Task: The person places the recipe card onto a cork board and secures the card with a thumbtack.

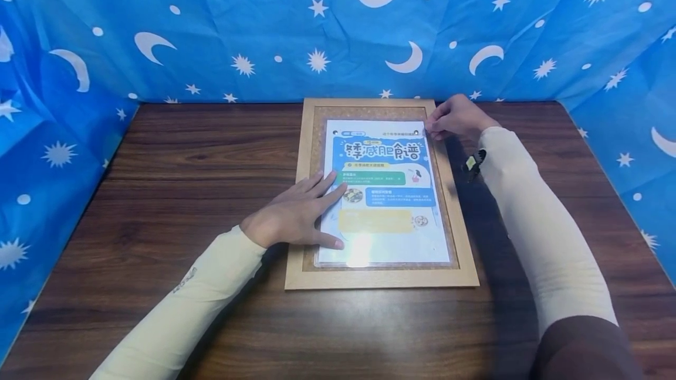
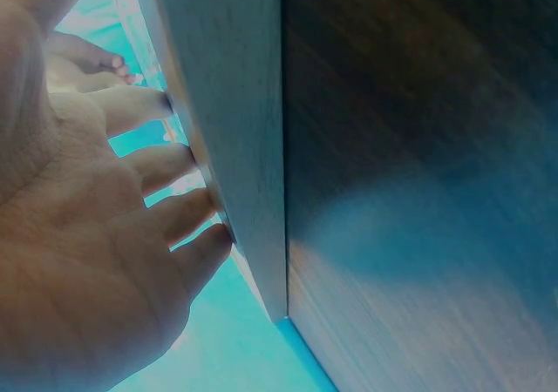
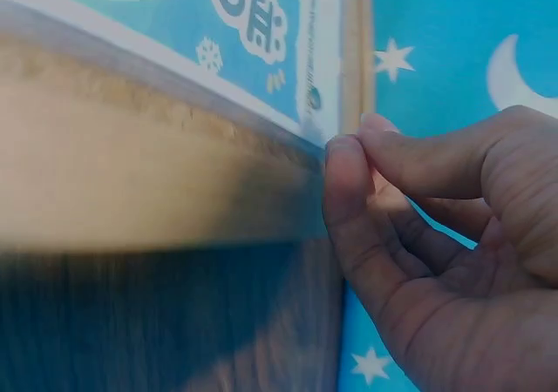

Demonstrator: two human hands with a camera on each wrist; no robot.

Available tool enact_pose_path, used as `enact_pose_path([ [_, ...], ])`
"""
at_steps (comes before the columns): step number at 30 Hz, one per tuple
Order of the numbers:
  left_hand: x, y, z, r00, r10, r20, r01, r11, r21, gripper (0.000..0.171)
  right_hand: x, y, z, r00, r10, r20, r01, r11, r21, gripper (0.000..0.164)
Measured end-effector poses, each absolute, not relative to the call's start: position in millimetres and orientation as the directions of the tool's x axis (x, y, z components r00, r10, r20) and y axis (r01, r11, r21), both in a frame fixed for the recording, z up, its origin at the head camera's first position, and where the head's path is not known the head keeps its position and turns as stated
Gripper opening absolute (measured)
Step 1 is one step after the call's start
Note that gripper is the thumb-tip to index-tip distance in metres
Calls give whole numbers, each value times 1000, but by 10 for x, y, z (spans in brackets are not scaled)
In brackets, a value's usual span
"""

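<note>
A printed poster in a clear sleeve (image 1: 380, 192) lies on a cork board with a light wooden frame (image 1: 381, 279). My left hand (image 1: 296, 213) rests on the poster's left side with its fingers spread and straight. In the left wrist view, the fingers (image 2: 161, 170) reach over the frame's side. My right hand (image 1: 458, 117) is at the poster's top right corner, thumb and index finger pinched together there. In the right wrist view, the fingertips (image 3: 349, 152) meet right at that corner. Small round dark dots show near the poster's two top corners.
The board lies on a dark wooden table (image 1: 185, 180), its far end close to a blue cloth (image 1: 285, 28) with white moons and stars. The cloth also hangs along both sides. A small dark device (image 1: 473, 163) sits at the right wrist.
</note>
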State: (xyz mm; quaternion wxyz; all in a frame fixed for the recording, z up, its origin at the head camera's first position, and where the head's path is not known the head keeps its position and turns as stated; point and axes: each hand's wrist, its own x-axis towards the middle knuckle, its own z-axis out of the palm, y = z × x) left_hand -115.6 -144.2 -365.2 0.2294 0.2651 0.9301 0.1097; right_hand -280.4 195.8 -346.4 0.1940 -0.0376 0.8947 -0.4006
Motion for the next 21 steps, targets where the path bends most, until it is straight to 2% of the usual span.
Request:
enact_pose_path([
  [4,-1170,-1439,-3668,-755,546,-364,445,834,327,110,-2659,2161,-3389,-933,-222,-285,53,697,-716,26],
  [13,-1177,-1446,-3679,-761,547,-349,462,834,301,108,-2184,2624,-3244,-925,-263,-273,-33,772,-634,20],
  [21,-1101,-1472,-3653,-744,593,-309,504,801,324,102,-1623,3021,-3397,-908,-270,-320,-35,811,-584,20],
])
